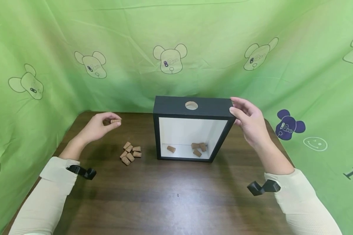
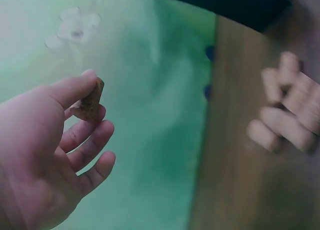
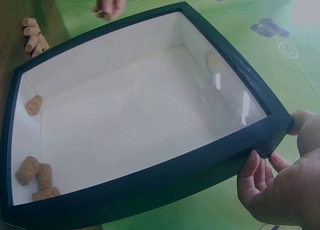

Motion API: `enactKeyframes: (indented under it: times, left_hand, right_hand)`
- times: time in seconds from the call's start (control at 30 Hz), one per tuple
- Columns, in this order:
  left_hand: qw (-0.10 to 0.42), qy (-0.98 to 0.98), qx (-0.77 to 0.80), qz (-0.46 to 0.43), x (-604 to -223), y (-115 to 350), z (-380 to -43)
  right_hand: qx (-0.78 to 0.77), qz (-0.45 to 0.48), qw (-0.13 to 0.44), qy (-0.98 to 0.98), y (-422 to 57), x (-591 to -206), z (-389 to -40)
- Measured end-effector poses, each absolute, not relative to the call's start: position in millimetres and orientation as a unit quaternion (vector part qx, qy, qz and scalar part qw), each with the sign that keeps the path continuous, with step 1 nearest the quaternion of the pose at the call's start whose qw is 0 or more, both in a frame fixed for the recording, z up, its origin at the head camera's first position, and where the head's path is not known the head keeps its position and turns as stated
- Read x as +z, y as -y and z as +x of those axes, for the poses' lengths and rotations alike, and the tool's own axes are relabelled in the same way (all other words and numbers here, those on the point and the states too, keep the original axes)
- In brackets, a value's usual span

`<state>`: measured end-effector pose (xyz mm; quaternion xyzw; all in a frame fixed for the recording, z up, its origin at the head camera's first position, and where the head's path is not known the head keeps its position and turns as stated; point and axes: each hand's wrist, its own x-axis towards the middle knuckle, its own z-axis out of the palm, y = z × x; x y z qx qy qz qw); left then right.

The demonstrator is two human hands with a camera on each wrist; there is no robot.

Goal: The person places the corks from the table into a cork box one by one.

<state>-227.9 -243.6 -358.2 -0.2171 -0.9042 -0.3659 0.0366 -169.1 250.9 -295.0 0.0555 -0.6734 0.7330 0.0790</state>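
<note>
A cork (image 2: 90, 102) is pinched between the thumb and fingers of my left hand (image 1: 101, 125), which is raised over the left side of the table. Below and to the right of that hand lies a pile of several corks (image 1: 129, 153). My right hand (image 1: 248, 119) grips the upper right corner of a black-framed shadow box (image 1: 194, 114), thumb on the front and fingers behind. The box stands upright with a round hole (image 1: 191, 105) in its top. Behind its clear front, several corks (image 3: 37, 180) lie on the white floor, one apart at the left.
The dark wooden table (image 1: 176, 195) carries the box near its back edge. A green curtain (image 1: 129, 49) printed with bear heads hangs behind and at both sides. Small black cameras (image 1: 86, 173) are strapped to both sleeves.
</note>
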Motion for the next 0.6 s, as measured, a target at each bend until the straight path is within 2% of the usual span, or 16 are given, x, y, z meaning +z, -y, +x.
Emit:
enactKeyframes:
  times: [0.33,0.6]
  left_hand:
    - [0.061,0.885,-0.378,-0.266,-287,202,-230]
    - [0.072,0.865,-0.386,-0.313,-250,160,-239]
  right_hand:
    - [0.729,0.053,0.079,0.678,-251,-294,-170]
    - [0.724,0.056,0.080,0.683,-252,-294,-170]
